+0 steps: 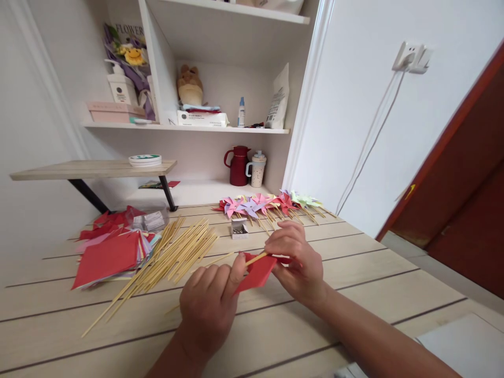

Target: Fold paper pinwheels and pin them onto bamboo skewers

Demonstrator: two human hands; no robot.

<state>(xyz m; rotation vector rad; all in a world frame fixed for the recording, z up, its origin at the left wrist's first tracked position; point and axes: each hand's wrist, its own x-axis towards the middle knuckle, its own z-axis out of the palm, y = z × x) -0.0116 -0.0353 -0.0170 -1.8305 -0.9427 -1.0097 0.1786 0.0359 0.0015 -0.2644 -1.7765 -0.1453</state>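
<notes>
Head view, sole view.

Left hand: closed in a pinch on the near edge of a folded red paper piece, thumb on top, held just above the table.

Right hand: fingers curled over the far side of the same paper, gripping it together with a bamboo stick.

Red paper piece: between both hands, mid-table, clear of the surface; pointed corner aimed down-left toward the wearer.

Bamboo stick in hand: long axis running low-left to high-right, lying across the paper's top; far end hidden under the right fingers.

Risks, as judged: thin paper likely to tear or crease if the pinch tightens or the stick is forced; stick liable to slip sideways, given the shallow grip; fold liable to spring open if either hand slackens.

Nearby: loose bundle of sticks to the left; stack of coloured paper beyond it; small box of pins; row of finished pinwheels along the far edge.
</notes>
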